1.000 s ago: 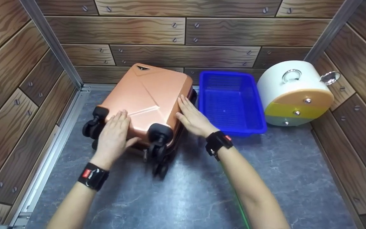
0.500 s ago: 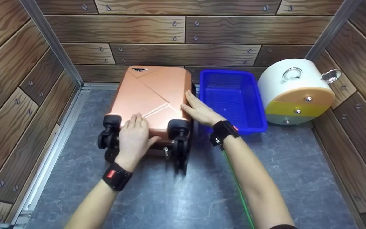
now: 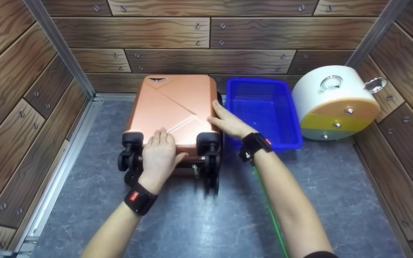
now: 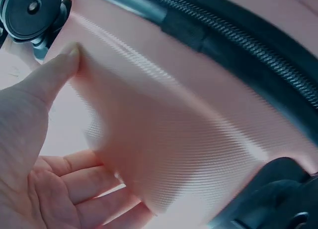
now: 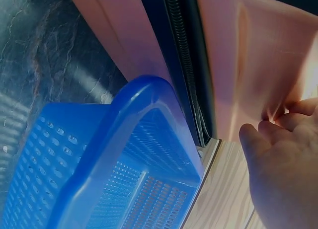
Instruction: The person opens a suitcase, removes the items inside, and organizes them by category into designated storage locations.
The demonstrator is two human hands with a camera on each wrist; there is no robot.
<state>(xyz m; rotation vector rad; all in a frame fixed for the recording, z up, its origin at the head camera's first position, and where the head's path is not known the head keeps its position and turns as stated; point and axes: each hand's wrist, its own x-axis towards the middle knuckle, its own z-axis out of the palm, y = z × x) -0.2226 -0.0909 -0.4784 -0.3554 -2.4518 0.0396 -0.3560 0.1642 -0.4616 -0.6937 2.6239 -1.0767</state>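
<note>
Suitcase flat, just left of basket. Left hand loosely spread over near end, right hand straight-fingered against basket-facing side. Hard shove toward basket could knock it askew imo; straight fingers might slip, suitcase looks glossy.

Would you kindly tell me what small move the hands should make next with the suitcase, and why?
I would probably lift the left hand and right hand off the rose-gold suitcase: it lies on its broad face, roughly square to the back wall, beside the blue plastic basket.
</note>
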